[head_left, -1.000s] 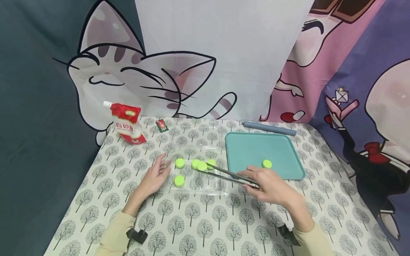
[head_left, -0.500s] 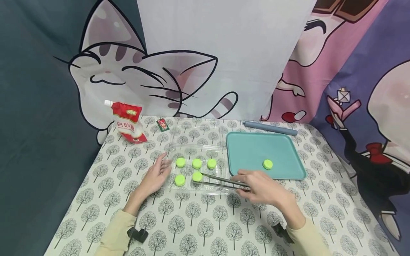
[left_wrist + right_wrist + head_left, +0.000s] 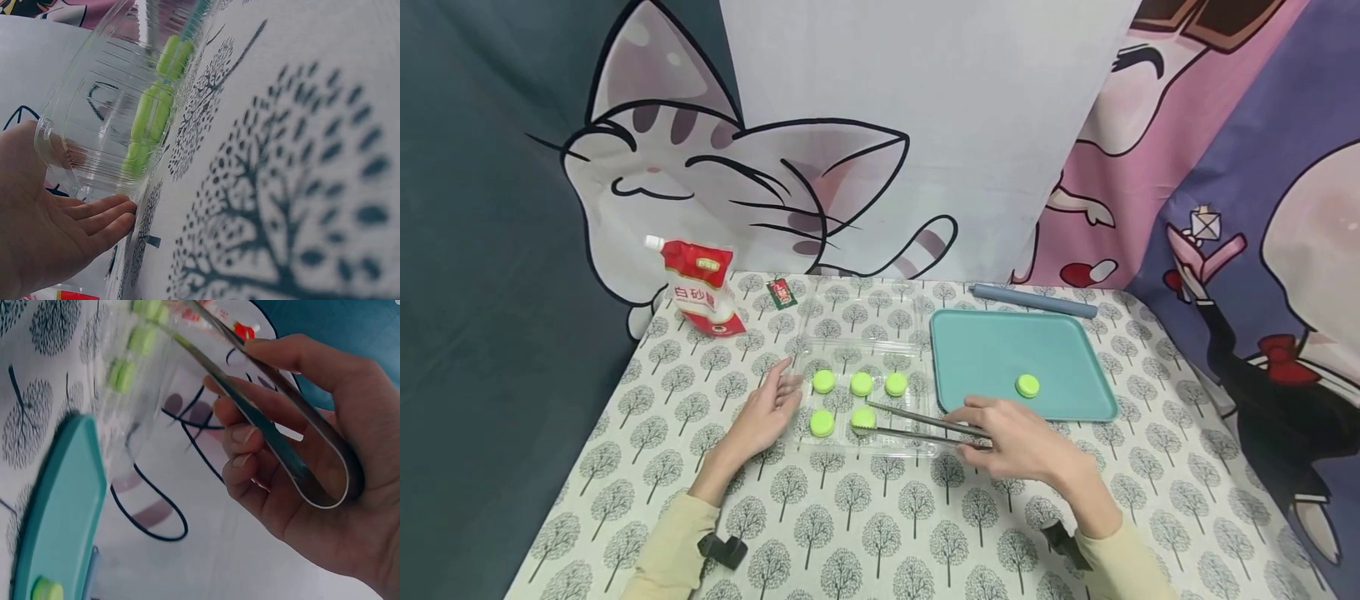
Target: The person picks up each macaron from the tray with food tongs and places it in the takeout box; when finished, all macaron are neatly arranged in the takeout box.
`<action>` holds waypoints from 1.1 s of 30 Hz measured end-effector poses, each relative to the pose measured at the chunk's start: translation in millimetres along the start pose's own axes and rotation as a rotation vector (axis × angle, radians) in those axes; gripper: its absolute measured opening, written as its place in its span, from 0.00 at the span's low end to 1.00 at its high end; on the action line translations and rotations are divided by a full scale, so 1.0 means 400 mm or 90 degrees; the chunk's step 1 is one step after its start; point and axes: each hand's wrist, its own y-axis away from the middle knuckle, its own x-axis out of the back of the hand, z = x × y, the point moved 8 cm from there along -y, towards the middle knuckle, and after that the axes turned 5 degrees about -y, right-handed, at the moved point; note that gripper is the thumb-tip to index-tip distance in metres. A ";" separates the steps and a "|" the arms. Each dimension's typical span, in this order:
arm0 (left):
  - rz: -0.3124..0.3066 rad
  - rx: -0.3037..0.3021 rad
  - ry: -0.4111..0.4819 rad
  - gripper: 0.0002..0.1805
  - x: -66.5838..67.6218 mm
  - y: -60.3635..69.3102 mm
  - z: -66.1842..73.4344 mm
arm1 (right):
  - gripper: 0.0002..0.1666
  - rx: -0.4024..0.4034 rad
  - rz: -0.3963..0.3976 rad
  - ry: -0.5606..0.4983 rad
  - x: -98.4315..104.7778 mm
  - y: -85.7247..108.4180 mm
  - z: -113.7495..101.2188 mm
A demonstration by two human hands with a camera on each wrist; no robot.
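Observation:
My right hand [image 3: 1015, 437] holds metal tongs [image 3: 925, 437]; in the right wrist view the fingers of that hand [image 3: 325, 425] curl round the tongs [image 3: 284, 450]. The tips of the tongs stand at a green round piece [image 3: 863, 418], front middle in a clear plastic box [image 3: 902, 451]. Three more green pieces lie in the row behind it, and another [image 3: 822, 423] is to its left. My left hand [image 3: 766, 414] rests at the box's left edge, fingers relaxed; the left wrist view shows this hand [image 3: 62, 231] beside the clear wall [image 3: 69, 125].
A teal tray [image 3: 1000, 342] with one green piece [image 3: 1027, 385] stands right of the box. Behind the tray lies a grey-blue roll [image 3: 1033, 301]. At the back left are a red and white pouch [image 3: 703, 287] and a small red and green packet [image 3: 782, 293].
The tongs and the green piece between their tips have moved from the back row to the front middle of the box. The tips have since spread apart slightly. My left hand has stayed put.

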 end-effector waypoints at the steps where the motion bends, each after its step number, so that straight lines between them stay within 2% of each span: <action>1: -0.001 0.000 0.001 0.37 0.000 0.000 0.001 | 0.23 0.008 0.010 -0.005 0.008 0.006 0.000; 5: -0.001 0.003 0.005 0.36 0.000 0.001 0.002 | 0.22 0.051 0.062 -0.005 0.040 0.032 0.000; 8: 0.000 0.005 0.001 0.36 0.000 0.001 0.001 | 0.22 0.062 0.104 -0.010 0.062 0.057 0.007; 16: 0.000 0.005 0.003 0.36 0.000 0.000 -0.003 | 0.25 0.038 0.221 0.017 0.116 0.125 0.043; 21: 0.000 -0.001 0.004 0.36 -0.002 -0.001 -0.001 | 0.26 0.037 0.278 0.026 0.142 0.170 0.065; 26: 0.003 -0.001 0.002 0.36 -0.001 0.000 -0.003 | 0.28 0.022 0.322 0.045 0.157 0.212 0.090; 33: 0.003 0.001 -0.005 0.36 0.001 0.000 -0.001 | 0.30 -0.033 0.365 0.062 0.164 0.276 0.135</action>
